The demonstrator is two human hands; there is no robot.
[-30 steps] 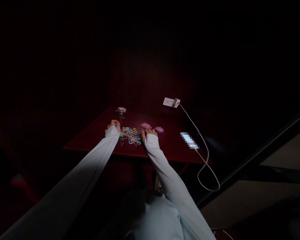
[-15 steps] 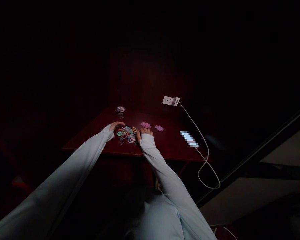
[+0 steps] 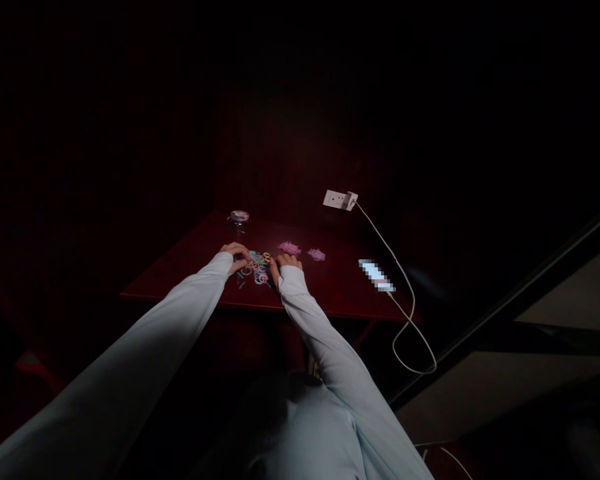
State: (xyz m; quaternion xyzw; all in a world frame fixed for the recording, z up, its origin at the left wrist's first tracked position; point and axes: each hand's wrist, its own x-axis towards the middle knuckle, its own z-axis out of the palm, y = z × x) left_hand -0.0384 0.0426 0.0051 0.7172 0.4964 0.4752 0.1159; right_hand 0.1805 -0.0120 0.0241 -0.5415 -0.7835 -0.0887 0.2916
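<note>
A loose pile of small hair ties (image 3: 261,268) in mixed colours lies near the front edge of a dark red table (image 3: 180,277). At the pile's left side, my left hand (image 3: 237,253) has its fingers bent inward and drawn together on the ties; what it pinches is too small to make out. My right hand (image 3: 285,263) rests at the right side, thumb apart from the fingers and against the pile, fingers lying on the table. Just beyond it are a pink heap of small bands (image 3: 289,248) and a smaller purple heap (image 3: 317,255).
A clear lidded jar (image 3: 239,221) stands at the back left. To the right lies a lit phone (image 3: 377,275), its white cable (image 3: 409,280) looping past the table edge up to a charger in a wall socket (image 3: 340,200). The surroundings are very dark.
My left hand has moved inward over the left part of the pile, and its stretched fingers have curled. My right hand has barely moved; the view has shifted slightly.
</note>
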